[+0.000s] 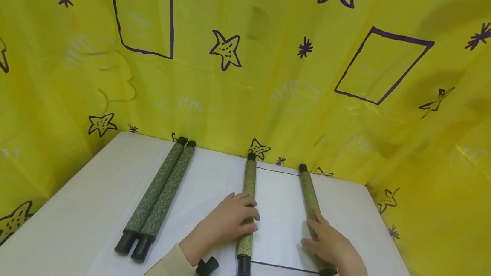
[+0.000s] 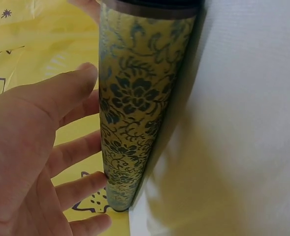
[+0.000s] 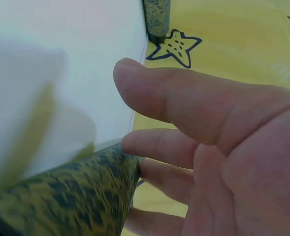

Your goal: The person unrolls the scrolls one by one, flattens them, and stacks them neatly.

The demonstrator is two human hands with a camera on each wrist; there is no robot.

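Note:
A scroll with two yellow-green brocade rollers, dark-ended and floral-patterned, lies with a white stretch of paper (image 1: 281, 216) between them. Over its left roller (image 1: 250, 178) is my left hand (image 1: 232, 218), fingers loosely bent. In the left wrist view the fingertips meet the side of that roller (image 2: 135, 93), with the thumb (image 2: 71, 91) along the same side. At the right roller (image 1: 308, 186), my right hand (image 1: 331, 240) rests its fingers on the outer side. The right wrist view shows the thumb (image 3: 169, 93) held straight, apart from the roller (image 3: 85, 191).
Two green patterned rollers (image 1: 161, 191) lie side by side on the left of the white table (image 1: 84, 191). A short black-ended object (image 1: 208, 265) shows beside my left wrist. A yellow curtain (image 1: 268, 76) with drawn stars and frames hangs behind and along the sides.

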